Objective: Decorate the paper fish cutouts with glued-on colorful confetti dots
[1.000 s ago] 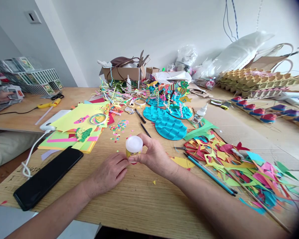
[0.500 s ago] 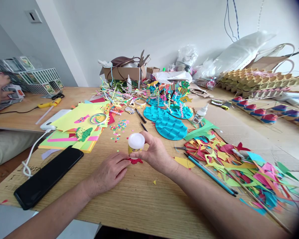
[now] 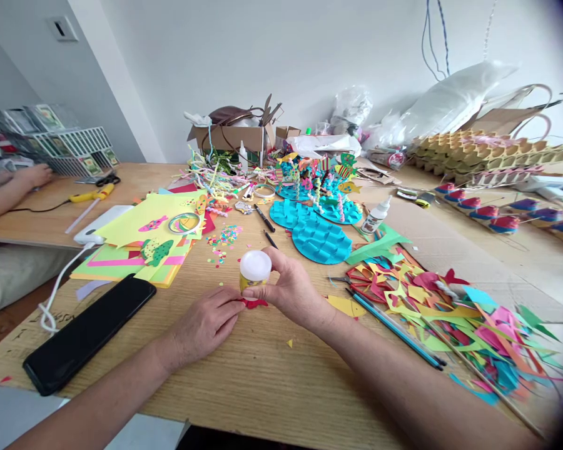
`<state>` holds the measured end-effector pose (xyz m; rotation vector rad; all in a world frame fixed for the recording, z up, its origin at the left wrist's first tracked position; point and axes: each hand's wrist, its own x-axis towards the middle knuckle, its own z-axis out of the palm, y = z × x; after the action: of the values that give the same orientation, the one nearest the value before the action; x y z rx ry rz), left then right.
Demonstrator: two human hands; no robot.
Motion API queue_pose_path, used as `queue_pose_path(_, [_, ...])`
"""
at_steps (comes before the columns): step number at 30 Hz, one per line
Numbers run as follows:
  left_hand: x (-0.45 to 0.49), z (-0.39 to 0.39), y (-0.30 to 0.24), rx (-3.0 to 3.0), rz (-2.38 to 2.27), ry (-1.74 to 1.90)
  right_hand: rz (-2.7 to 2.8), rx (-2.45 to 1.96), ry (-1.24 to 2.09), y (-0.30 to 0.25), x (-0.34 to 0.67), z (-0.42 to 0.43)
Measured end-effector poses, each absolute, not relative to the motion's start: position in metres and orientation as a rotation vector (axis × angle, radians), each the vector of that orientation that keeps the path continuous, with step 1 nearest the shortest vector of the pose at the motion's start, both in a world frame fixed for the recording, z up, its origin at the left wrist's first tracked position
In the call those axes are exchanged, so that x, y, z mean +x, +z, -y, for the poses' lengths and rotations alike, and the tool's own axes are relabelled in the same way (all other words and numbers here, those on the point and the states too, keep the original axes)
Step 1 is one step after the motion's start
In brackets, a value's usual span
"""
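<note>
My right hand [image 3: 288,289] is wrapped round a yellow glue stick with a white end [image 3: 254,270], held upright and pressed down on a small red paper cutout [image 3: 254,304] on the wooden table [image 3: 263,375]. My left hand [image 3: 205,323] lies just left of it, fingertips pinning the cutout's edge. A yellow paper fish [image 3: 346,305] lies to the right of my right hand.
A black phone [image 3: 87,332] lies front left, near stacked coloured sheets [image 3: 141,240] with a tape roll [image 3: 184,223]. Blue paper discs [image 3: 321,240], pens, a glue bottle [image 3: 376,215] and a scrap heap [image 3: 455,312] are behind and right. Another person's hand [image 3: 28,176] rests far left.
The glue stick shifted slightly right and down onto the red cutout, which came into view beneath it. The other person's hand at far left moved right onto the table.
</note>
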<state>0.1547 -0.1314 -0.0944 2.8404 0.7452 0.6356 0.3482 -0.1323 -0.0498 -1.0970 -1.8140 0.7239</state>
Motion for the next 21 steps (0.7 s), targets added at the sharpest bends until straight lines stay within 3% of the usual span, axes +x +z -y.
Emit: queue_pose_path(21, [0.1544, 0.1313, -0.0931, 2.817, -0.762, 0.603, 1.833, -1.124, 0.792, -0.0476, 0.3494, 0.1368])
